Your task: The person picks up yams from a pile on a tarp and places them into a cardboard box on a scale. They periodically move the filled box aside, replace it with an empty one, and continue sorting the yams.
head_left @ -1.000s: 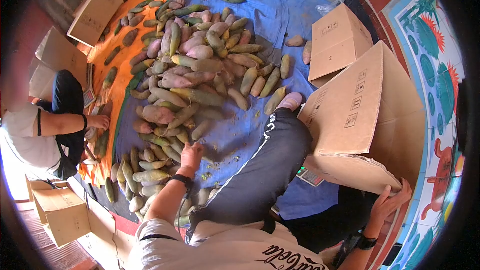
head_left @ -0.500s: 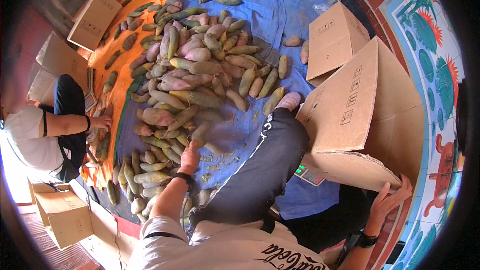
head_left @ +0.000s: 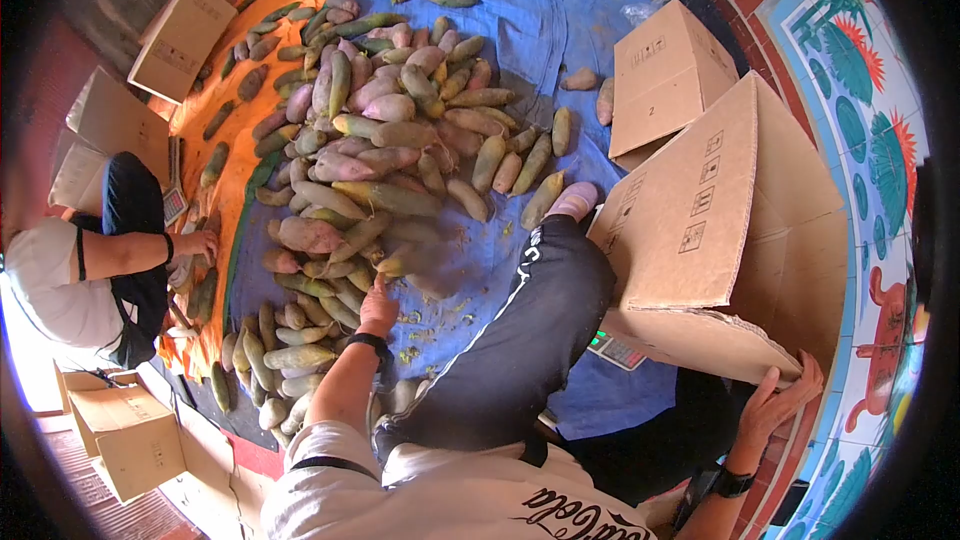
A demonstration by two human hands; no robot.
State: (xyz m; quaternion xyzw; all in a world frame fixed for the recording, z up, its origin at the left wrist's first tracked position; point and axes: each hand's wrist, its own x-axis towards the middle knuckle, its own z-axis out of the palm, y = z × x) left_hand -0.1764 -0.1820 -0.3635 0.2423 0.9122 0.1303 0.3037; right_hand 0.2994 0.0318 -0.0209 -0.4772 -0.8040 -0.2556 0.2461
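Observation:
My left hand (head_left: 377,309) reaches to the lower edge of a large heap of long green and pinkish radishes (head_left: 390,162). Its fingers are closed round the end of one green radish (head_left: 397,262); the far part of it is blurred. At the right, my right hand (head_left: 787,400) grips the lower edge of a big opened cardboard box (head_left: 690,220), which leans on its side by my knee. The box's inside is partly visible from here.
A scale with a lit display (head_left: 615,350) sits under the box. A smaller cardboard box (head_left: 665,75) stands behind it. The radishes lie on a blue tarp (head_left: 585,30) and an orange sheet (head_left: 225,210). Another person (head_left: 75,280) crouches at the left near more boxes.
My left hand has shifted slightly, and the radish in it has tilted, its yellowish end now showing. My right hand stays on the box. The whole view has moved a little.

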